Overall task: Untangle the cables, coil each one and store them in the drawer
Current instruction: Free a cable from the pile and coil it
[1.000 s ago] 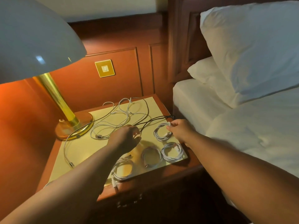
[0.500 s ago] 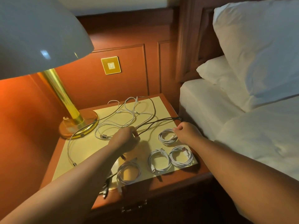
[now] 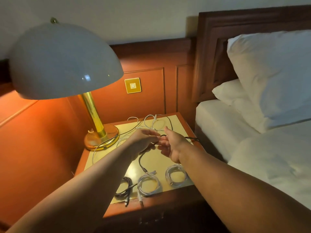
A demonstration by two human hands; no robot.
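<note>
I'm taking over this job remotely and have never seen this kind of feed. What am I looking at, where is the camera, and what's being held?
There is no machine here: a person works with bare hands, and the single camera sits on their head, looking forward and down. The left hand grips a black cable; the right hand is open beside it, touching that cable. They work over a nightstand next to a bed. Behind the hands lies a white tangle. Near the front edge are finished coils: one dark coil and two white coils. A lamp stands at the left.
</note>
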